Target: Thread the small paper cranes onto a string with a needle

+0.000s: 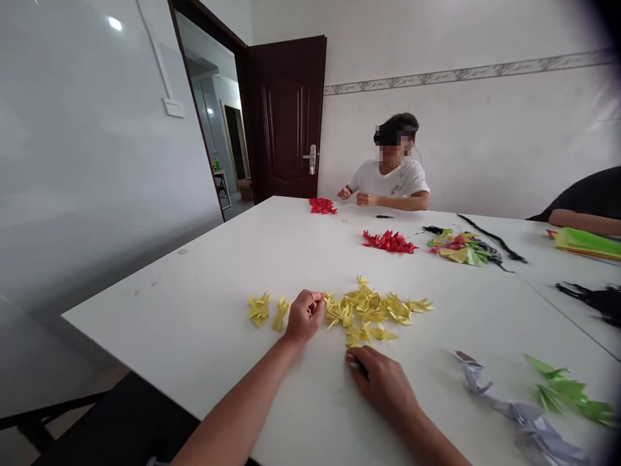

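Observation:
A spread-out pile of yellow folded-paper cranes [371,304] lies on the white table [218,285] before me. My left hand [305,316] is closed at the pile's left edge, its fingertips close to the nearest crane. Whatever it may be pinching is hidden by the fingers. To its left are a small group of yellow cranes [259,310] and a single yellow folded piece [281,313]. My right hand [381,382] rests on the table just below the pile. Its fingers are curled in beside the lowest yellow pieces, and what they hold, if anything, cannot be made out.
Grey folded-paper cranes [528,417] and green ones [570,391] lie at the right. Red cranes [391,242] and mixed-colour ones with black cord [463,249] sit farther back. A person in a white shirt [391,181] sits opposite; another person's arm [585,221] shows at right.

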A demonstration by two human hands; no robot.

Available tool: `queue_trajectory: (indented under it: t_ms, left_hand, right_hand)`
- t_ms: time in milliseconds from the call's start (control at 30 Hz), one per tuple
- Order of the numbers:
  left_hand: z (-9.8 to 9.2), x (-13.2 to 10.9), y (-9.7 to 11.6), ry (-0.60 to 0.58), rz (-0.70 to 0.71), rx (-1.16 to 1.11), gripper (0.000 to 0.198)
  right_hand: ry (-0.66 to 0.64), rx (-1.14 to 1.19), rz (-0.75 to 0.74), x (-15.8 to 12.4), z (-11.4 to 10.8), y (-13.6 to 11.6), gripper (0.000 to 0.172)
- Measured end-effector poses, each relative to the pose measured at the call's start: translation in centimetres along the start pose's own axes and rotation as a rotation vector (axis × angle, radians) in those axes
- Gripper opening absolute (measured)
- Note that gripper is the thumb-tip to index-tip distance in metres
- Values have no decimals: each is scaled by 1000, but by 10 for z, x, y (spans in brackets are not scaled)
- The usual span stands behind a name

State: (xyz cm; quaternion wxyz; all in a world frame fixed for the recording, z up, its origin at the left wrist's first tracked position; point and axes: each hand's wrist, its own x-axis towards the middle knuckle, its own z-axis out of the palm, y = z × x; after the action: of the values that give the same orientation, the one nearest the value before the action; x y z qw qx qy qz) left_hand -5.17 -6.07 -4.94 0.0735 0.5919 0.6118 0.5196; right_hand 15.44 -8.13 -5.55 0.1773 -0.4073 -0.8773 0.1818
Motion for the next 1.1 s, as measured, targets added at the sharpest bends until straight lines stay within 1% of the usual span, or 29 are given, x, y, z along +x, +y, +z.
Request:
queue_trajectory:
  t_ms: [67,167,233,300,367,433,500,600,667,700,733,800,867,933,1000,1100]
  left_hand:
    - [-25,2,0,-6,4,42,23]
    - [-65,16,-6,-16,-40,122,23]
    - [-83,26,-12,-66,-79,159,24]
    - [-90,32,-15,-132,-114,183,21]
    - [-89,34,-16,-189,-144,201,16]
    - [-87,35,-15,-217,-165,215,18]
    - [-88,37,-13,-202,-174,222,18]
    - [-89,45,-6,-114,-167,217,14]
    - [-79,48,2,-47,-153,207,22]
    - [-68,47,8,-13,-156,163,28]
    - [-53,44,15,9,-161,108,33]
    - [-16,33,29,53,-220,-190,38]
    - [20,19,42,36,-262,-416,38]
    - [46,8,50,26,-279,-527,37]
    - [57,1,51,-2,-243,-533,37]
    - [57,-1,43,-41,-187,-483,37]
  right_hand:
    - [1,-7,4,0,-1,-1,26]
    - [-6,-19,23,0,-2,-3,25]
    - [-3,-20,29,0,-2,-4,25]
    - [-7,-20,29,1,-3,-5,26]
    - [-10,-17,26,1,-4,-6,26]
    - [0,-11,20,1,-4,-7,26]
    - [17,-5,12,0,-4,-8,25]
    - [43,5,5,1,-3,-8,23]
    - [63,40,-1,1,-3,-8,24]
    - [79,73,-7,1,-2,-7,25]
    - [105,115,-10,1,-2,-6,26]
    - [194,222,-13,1,-1,-3,22]
    - [345,339,-2,1,1,2,19]
    - [489,445,32,2,4,7,29]
    - [577,531,73,8,6,11,39]
    - [634,617,123,23,10,17,46]
